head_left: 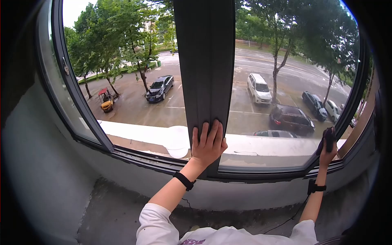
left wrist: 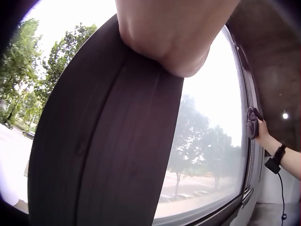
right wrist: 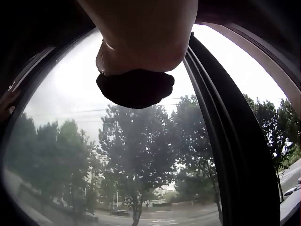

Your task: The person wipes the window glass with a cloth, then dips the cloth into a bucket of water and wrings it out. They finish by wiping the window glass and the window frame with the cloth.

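Observation:
My left hand (head_left: 209, 143) rests with its fingers straight up on the wide dark middle post (head_left: 206, 73) of the window. At the right, my right hand (head_left: 326, 153) holds a dark, bunched-up cloth (head_left: 329, 139) beside the right upright of the window frame (head_left: 354, 102). The left wrist view shows the same cloth (left wrist: 253, 123) crumpled in the fingers, close to that upright. From the right wrist, the cloth (right wrist: 135, 88) appears as a dark shape in front of the glass (right wrist: 61, 155); the fingers are mostly hidden behind the wrist.
A dark lower rail (head_left: 261, 176) runs beneath the panes. To the left stands a sash with a handle (head_left: 65, 66). A grey wall (head_left: 36, 163) lies below. Both wrists wear black straps, with a cable (head_left: 292, 218) hanging from the right one. Outside are trees and parked cars.

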`<action>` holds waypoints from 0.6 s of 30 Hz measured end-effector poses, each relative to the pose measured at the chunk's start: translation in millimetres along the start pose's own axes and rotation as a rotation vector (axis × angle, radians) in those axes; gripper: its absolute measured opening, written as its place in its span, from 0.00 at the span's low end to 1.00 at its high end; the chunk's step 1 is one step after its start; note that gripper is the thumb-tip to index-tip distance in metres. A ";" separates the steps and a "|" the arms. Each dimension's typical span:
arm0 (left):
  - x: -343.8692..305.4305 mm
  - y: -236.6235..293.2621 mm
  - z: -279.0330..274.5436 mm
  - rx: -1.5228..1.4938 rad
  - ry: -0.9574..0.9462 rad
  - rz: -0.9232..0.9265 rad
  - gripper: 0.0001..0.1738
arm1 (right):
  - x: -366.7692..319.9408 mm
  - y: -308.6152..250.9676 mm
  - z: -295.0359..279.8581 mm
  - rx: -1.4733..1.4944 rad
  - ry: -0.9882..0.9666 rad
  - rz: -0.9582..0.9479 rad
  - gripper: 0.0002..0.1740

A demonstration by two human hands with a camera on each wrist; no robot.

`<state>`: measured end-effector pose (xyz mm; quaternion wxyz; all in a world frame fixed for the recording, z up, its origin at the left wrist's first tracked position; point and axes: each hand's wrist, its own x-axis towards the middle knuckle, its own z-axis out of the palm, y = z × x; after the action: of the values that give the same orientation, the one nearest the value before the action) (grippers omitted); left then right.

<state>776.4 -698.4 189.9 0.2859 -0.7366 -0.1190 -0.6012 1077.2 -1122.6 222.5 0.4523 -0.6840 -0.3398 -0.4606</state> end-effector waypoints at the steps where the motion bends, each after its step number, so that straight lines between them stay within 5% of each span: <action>1: 0.8 0.3 -0.9 -0.002 0.007 0.003 0.29 | 1.6 105.1 -9.2 0.312 0.236 0.346 0.21; 2: 1.9 0.2 -1.9 0.006 0.006 0.008 0.29 | 29.6 94.8 -11.3 1.006 0.225 0.343 0.22; 4: -2.5 3.2 -3.5 0.010 -0.007 0.014 0.29 | 66.6 104.8 15.3 0.891 0.332 0.127 0.24; 5: -0.1 -0.4 -0.3 0.025 -0.001 0.022 0.29 | 93.7 -33.1 37.9 0.305 0.484 -0.076 0.30; 6: -1.2 -0.6 -0.6 0.028 -0.018 0.027 0.30 | 97.7 -106.6 49.8 0.253 0.498 0.055 0.38; 8: -3.2 -5.3 -1.0 0.040 -0.017 0.043 0.31 | 88.3 -100.7 100.0 0.730 0.443 0.002 0.48; 9: -4.1 -1.4 -0.3 0.037 -0.029 0.032 0.32 | 87.1 -158.3 118.5 0.327 0.539 -0.167 0.46; 13: -7.2 -2.7 -2.8 0.039 -0.068 0.030 0.34 | 43.4 -267.9 167.5 0.567 0.029 -0.518 0.25; 18: -5.0 -3.7 -5.6 0.010 -0.075 0.025 0.32 | -61.6 -235.4 175.6 0.448 -0.176 -0.667 0.14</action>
<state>768.7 -697.8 186.8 0.2924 -0.7588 -0.1233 -0.5689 905.2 -877.2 207.4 0.3848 -0.4578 -0.6722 -0.4364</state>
